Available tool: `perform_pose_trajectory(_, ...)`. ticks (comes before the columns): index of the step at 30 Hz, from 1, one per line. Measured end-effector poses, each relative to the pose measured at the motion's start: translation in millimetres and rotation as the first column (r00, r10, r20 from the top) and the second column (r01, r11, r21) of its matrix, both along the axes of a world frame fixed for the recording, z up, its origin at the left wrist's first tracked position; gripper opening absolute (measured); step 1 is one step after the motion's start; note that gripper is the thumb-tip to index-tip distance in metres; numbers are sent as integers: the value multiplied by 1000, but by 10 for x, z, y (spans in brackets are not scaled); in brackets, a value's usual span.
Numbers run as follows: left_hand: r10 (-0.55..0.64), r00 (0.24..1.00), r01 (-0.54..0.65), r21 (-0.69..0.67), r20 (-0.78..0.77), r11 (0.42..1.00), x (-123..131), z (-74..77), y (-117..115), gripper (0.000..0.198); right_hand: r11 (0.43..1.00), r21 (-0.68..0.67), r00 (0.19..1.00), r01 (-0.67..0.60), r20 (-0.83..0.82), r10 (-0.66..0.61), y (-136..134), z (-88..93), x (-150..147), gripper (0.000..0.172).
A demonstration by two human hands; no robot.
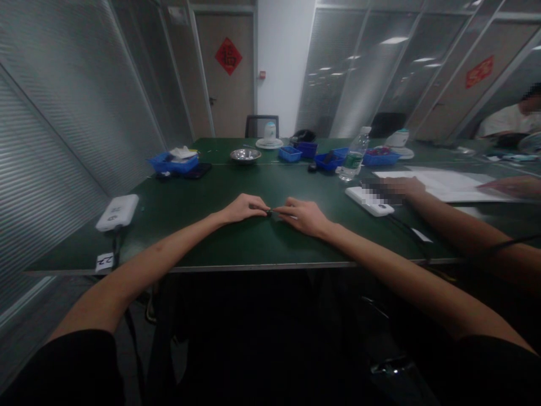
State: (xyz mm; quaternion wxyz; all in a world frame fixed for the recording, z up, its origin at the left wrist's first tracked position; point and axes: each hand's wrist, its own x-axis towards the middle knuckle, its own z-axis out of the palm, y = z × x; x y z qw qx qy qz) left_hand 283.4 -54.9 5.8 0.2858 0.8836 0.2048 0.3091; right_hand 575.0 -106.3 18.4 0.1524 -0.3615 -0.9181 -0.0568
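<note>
Over the green table (203, 197), my left hand (245, 208) and my right hand (307, 216) meet near the middle, fingertips almost touching. A small dark piece (269, 213) sits at the fingertips of my left hand, which is closed in a pinch on it. My right hand is also closed, thumb and fingers drawn together and pointing at the piece. Whatever my right fingers hold is too small and blurred to name. Both forearms reach in across the table's front edge.
Behind stand a metal bowl (245, 157), blue trays (174, 163) and a water bottle (355, 155). White power banks (118, 212) with cables lie left and right. At right, another person's hand (401, 188) rests by white paper (443, 180); another person sits farther back.
</note>
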Motion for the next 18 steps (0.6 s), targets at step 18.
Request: perform_pose_trajectory(18, -43, 998, 41, -37, -39, 998, 84, 18, -57, 29, 985, -87, 980, -150, -148, 136, 32, -20, -31, 32)
